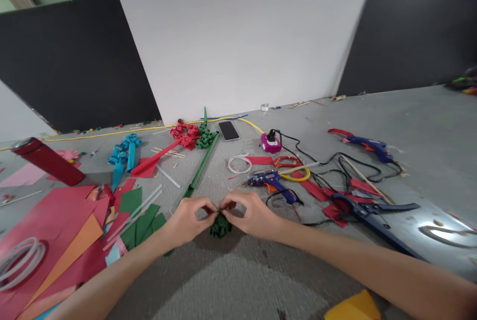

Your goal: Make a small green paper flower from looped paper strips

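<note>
The person's left hand (194, 216) and right hand (249, 214) meet close to the near edge of the floor, each with thumb and forefinger pinched on the top of a small dark green paper bundle (220, 227), which sits between and just below the fingertips. A long green paper strip (203, 167) slants away from beside the left hand toward the floor's far edge, ending next to some curled green paper (206, 138) and a red paper flower (185, 136). A phone (228, 130) lies flat just right of these, near the far edge along the white panel (246, 41). To the right of the hands, a blue glue gun (274, 181) lies on its side near a white coil (229, 164); beyond it is a magenta power block (271, 142) with a black plug in it. A second glue gun (372, 147) lies farther toward the floor's right edge, and a dark hand tool (372, 225) lies beyond the right forearm, near red paper scraps. Toward the left edge, a red bottle (52, 163) shows tilted behind overlapping red sheets (55, 210), with a pointed orange sheet (80, 240) on top. Green paper pieces (143, 225) and clear sticks lie between those sheets and the left hand, and blue folded paper (124, 153) lies farther back. Something yellow (354, 306) shows at the near edge, only partly in view.
</note>
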The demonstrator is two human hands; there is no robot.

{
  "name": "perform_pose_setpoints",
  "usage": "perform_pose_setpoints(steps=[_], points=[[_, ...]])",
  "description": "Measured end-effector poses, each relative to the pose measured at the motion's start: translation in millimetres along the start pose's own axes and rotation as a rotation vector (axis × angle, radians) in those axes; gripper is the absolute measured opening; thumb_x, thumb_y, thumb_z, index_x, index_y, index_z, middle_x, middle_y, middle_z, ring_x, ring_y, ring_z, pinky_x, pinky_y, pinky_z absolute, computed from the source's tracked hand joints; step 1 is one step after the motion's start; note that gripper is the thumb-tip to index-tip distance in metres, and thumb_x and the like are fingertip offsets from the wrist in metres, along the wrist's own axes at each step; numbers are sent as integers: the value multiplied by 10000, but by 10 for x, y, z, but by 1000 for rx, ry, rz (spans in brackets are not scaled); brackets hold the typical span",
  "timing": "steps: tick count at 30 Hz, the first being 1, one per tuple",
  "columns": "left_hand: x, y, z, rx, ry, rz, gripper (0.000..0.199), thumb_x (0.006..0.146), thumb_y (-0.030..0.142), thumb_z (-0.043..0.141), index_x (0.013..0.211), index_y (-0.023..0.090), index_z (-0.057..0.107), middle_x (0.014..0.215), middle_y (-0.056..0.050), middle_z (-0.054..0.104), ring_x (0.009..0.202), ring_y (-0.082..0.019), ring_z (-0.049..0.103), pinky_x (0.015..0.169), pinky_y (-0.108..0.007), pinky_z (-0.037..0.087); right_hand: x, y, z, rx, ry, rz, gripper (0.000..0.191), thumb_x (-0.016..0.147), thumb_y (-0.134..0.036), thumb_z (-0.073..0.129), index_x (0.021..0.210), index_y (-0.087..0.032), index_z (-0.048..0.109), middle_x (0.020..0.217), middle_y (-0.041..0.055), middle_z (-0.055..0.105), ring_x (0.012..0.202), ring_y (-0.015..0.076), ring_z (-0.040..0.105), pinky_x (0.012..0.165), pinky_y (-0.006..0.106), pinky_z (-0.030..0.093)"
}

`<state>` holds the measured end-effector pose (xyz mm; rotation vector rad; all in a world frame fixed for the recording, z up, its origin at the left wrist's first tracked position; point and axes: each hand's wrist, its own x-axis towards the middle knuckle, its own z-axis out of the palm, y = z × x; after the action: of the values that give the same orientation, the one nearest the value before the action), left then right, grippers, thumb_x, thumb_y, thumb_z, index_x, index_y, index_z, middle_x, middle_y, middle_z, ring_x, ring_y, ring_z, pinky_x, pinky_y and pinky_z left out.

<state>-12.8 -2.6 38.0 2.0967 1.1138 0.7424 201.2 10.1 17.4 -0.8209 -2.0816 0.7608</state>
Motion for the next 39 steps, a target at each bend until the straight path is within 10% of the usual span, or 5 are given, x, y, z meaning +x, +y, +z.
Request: perform_pose_setpoints(steps=[15, 39], points=[[-3, 15, -25, -4, -22, -18, 121, 871, 205, 604, 901, 192, 721, 858, -17, 755, 806, -153, 689, 777, -247, 523, 106, 17, -125, 243, -209, 223, 133, 828, -237, 621, 840, -171, 736, 761, 25, 730, 688, 148, 656, 668, 244, 511], [-69, 131, 15, 221, -9, 124, 120, 866, 127, 573, 822, 195, 661, 787, -13, 686, 752, -142, 636, 727, -237, 476, -4, -21, -4, -186, -63, -23, 107, 717, -88, 675, 690, -191, 663, 685, 11, 653, 660, 146, 605, 615, 228, 438]])
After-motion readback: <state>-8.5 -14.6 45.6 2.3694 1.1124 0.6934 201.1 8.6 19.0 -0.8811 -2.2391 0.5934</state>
